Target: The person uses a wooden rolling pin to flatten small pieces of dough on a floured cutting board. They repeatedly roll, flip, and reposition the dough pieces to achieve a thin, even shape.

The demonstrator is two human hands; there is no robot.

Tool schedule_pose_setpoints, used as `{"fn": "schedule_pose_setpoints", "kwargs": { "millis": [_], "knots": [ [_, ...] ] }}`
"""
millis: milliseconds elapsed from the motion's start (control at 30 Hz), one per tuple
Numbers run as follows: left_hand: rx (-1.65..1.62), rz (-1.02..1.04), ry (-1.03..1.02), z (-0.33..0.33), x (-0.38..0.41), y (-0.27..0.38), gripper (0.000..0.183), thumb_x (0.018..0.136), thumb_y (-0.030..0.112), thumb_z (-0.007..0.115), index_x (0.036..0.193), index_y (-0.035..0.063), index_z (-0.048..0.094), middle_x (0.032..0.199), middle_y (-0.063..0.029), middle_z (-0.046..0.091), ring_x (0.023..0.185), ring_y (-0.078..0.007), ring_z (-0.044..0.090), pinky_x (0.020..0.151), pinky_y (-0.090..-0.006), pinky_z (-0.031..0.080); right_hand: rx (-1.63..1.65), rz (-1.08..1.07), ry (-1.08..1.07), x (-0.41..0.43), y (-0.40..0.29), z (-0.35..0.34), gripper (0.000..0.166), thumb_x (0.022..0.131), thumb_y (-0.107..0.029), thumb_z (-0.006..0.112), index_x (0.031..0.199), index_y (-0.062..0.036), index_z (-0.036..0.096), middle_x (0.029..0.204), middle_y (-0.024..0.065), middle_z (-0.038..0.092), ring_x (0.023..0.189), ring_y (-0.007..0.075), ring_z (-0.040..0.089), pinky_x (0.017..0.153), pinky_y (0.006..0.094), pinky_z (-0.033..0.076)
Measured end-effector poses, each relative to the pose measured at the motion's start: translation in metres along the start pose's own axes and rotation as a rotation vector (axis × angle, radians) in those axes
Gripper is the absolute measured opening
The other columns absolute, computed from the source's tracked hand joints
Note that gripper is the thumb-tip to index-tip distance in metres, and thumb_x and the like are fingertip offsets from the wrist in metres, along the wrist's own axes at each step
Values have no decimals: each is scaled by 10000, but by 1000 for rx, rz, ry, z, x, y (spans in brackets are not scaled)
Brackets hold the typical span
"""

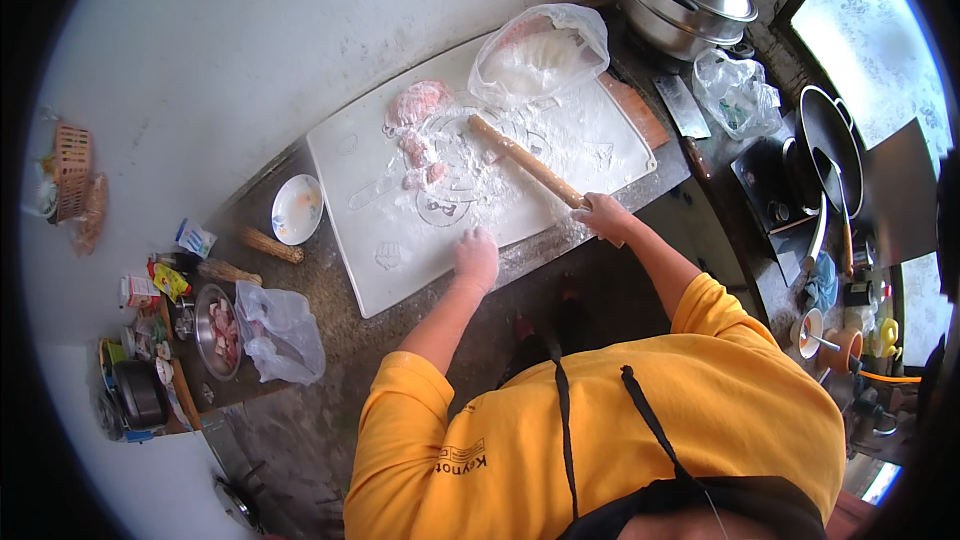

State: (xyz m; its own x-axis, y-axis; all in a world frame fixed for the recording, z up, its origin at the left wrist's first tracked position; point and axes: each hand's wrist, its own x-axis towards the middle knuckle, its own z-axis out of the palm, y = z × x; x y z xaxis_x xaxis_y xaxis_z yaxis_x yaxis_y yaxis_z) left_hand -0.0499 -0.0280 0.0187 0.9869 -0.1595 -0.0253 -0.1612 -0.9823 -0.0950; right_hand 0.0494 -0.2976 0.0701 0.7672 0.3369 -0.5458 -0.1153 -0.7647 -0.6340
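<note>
My right hand (602,217) grips the near end of a wooden rolling pin (529,163), whose far end lies over the floured white board (352,240). Flour dusts my left hand (477,247), which rests at the board's near edge with its fingers curled; whether it holds anything is hidden. Ahead of it, several small floured pink pieces of meat (420,157) lie in loose flour. A larger floured pink lump (420,102) sits behind them. An open clear plastic bag of flour (536,56) stands at the board's back edge.
Left of the board are a white bowl (298,209), a metal bowl of cut meat (218,330) and a plastic bag (281,334). A cleaver (681,105), a crumpled plastic bag (737,94), a steamer pot (686,4) and a wok (829,142) occupy the right side.
</note>
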Motion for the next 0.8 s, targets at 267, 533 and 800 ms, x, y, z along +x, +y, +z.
{"fn": "schedule_pose_setpoints", "kwargs": {
  "millis": [267, 533, 800],
  "knots": [
    [-666, -142, -44, -43, 12, -36, 254, 815, 139, 439, 959, -28, 567, 968, -265, 604, 915, -412, 578, 831, -477, 453, -108, -263, 442, -24, -48, 14, 430, 852, -399, 578, 961, 11, 510, 807, 252, 623, 769, 440, 600, 690, 505, 467],
    [-533, 59, -313, 12, 43, -57, 409, 834, 174, 391, 1170, -40, 485, 1053, -312, 575, 996, -453, 552, 893, -495, 424, -258, -89, 462, -6, -14, 38, 420, 896, -410, 514, 883, 10, 512, 774, 265, 618, 754, 443, 605, 646, 499, 483],
    [-601, 88, -325, -19, 44, -51, 373, 838, 167, 380, 1118, -51, 495, 1048, -342, 556, 997, -457, 550, 883, -498, 425, -278, -108, 435, -16, -13, 54, 416, 897, -403, 522, 864, 12, 507, 756, 266, 607, 730, 462, 585, 631, 527, 456]
  ]
}}
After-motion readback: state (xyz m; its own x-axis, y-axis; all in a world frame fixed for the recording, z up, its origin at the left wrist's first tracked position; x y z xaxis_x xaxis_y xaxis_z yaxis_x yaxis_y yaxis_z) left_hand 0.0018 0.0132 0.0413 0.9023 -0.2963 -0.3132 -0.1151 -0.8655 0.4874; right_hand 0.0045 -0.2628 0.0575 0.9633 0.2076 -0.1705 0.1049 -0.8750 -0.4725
